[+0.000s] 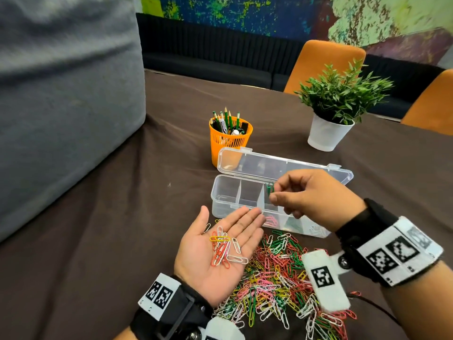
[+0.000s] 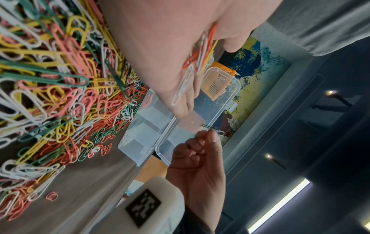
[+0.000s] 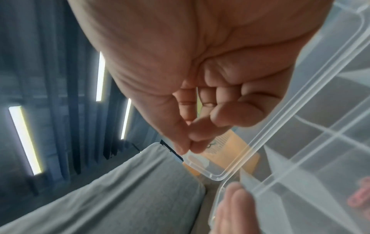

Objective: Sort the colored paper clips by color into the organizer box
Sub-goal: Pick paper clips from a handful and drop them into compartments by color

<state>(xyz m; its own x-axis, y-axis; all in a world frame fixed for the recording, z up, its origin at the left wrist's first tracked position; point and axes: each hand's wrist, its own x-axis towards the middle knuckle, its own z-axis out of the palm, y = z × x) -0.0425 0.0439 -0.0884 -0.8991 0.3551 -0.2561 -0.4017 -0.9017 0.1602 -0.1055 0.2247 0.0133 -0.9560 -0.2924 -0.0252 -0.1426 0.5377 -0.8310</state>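
A clear organizer box with several compartments lies open on the table, its lid folded back. My right hand hovers over the box and pinches green paper clips between thumb and forefinger; the same green paper clips show in the left wrist view. My left hand lies palm up in front of the box, fingers straight, carrying a small heap of red, white and yellow clips. A large pile of mixed clips covers the table near me. Pink clips lie in one compartment.
An orange mesh cup of pencils stands just behind the box's left end. A potted plant in a white pot is at the back right. A grey cushion fills the left side. Orange chairs stand beyond the table.
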